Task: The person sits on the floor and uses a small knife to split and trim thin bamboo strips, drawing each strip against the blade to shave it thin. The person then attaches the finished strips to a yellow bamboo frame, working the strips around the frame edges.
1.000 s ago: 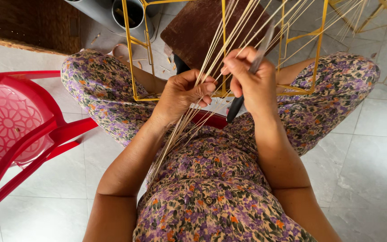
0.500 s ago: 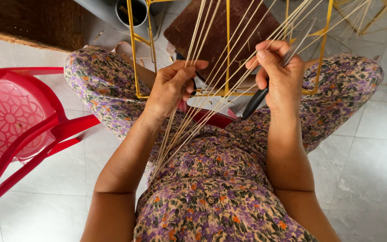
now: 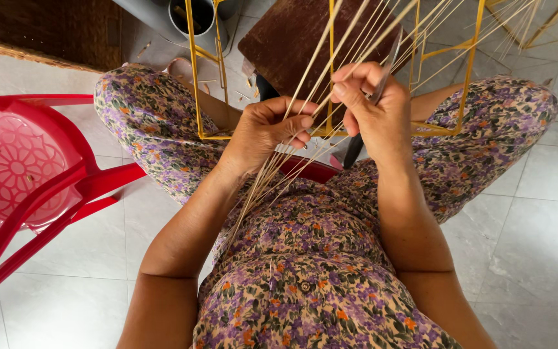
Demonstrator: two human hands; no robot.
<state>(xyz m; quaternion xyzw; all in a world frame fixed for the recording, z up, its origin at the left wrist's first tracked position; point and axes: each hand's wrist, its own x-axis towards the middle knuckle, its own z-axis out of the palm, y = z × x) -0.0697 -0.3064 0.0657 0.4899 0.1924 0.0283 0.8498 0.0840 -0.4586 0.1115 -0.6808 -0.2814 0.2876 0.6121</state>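
Left hand (image 3: pixel 267 132) fingers curled shut around a bundle of thin pale reed strips (image 3: pixel 272 174), gripped near its lower part. Strips' long axis runs from lap up and away to the right, fanning across the yellow wire frame (image 3: pixel 330 132) between the knees. Right hand (image 3: pixel 374 110) just beside the left, slightly farther out and higher; its fingers pinch one or two strips together with a slim dark-handled tool (image 3: pixel 356 147), blade type unclear. Both hands touch the strips; right is nearer the fanned ends. Dark brown board (image 3: pixel 292 39) behind frame. Grey pipe (image 3: pixel 192 16) top, something inside, can't tell what. Woven basket (image 3: pixel 40 29) top left, contents dark. Red plastic stool (image 3: pixel 27 174) left on tiled floor (image 3: pixel 537 258).
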